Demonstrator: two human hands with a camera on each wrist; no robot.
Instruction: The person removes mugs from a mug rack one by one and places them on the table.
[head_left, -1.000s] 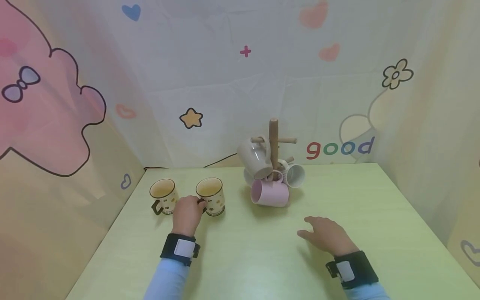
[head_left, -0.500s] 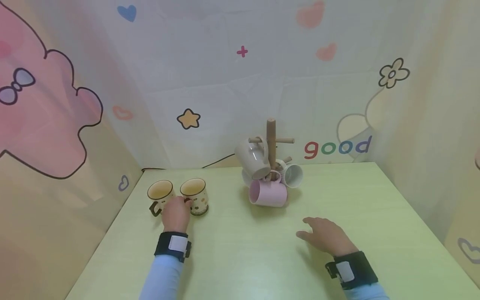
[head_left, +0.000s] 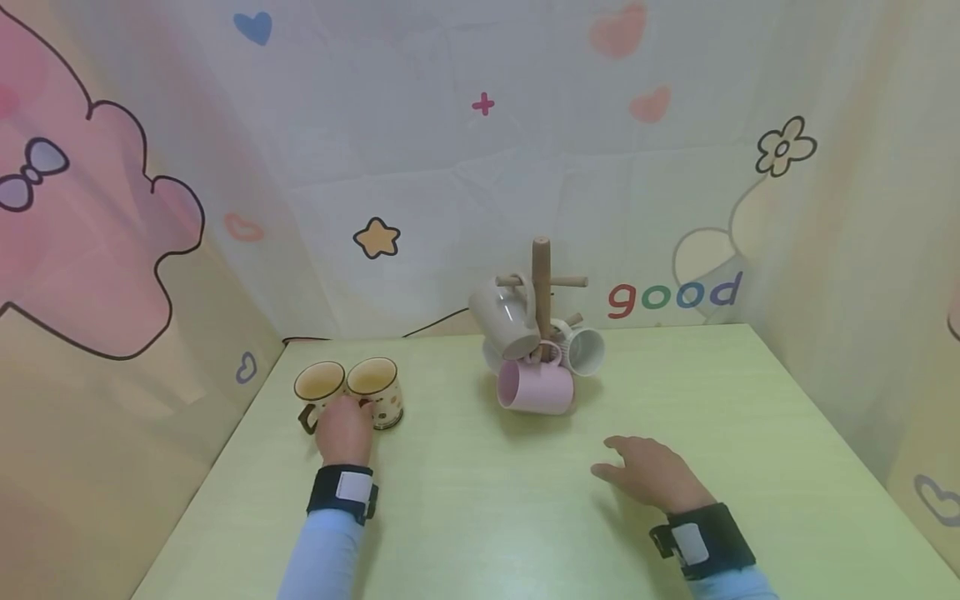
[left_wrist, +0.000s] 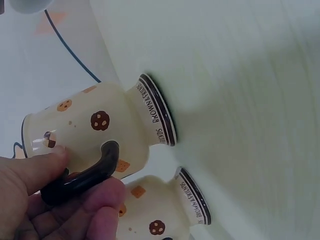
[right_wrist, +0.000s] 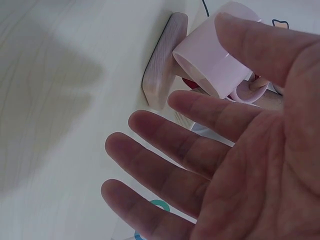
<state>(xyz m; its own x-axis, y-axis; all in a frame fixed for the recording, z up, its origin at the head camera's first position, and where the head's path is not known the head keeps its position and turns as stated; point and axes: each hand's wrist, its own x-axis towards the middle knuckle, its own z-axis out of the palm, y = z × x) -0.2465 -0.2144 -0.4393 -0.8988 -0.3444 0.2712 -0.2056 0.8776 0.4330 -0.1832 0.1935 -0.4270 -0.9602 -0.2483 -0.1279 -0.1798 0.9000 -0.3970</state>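
Two cream mugs with cookie prints and dark handles stand upright side by side at the table's left. My left hand (head_left: 345, 431) pinches the black handle (left_wrist: 82, 177) of the right-hand mug (left_wrist: 85, 122) between thumb and fingers. Its neighbour, the left-hand mug (head_left: 320, 383), stands close against it, partly hidden by the hand in the head view. Over the right part of the table, my right hand (head_left: 654, 473) is held with fingers spread and nothing in it. In the right wrist view, its fingers (right_wrist: 165, 165) overlap the mug rack's wooden base (right_wrist: 165, 65).
A wooden mug rack (head_left: 542, 258) stands at the back centre. On it hang a large whitish mug (head_left: 504, 317), a pink mug (head_left: 536, 387) and a white mug (head_left: 585, 350), with another pale one partly hidden behind. A printed curtain (head_left: 420, 167) rises behind the table (head_left: 480, 508).
My left hand has moved the right-hand cream mug leftward along the table, up beside the other cream mug. The right hand has stayed in nearly the same place, and the head view has shifted slightly.
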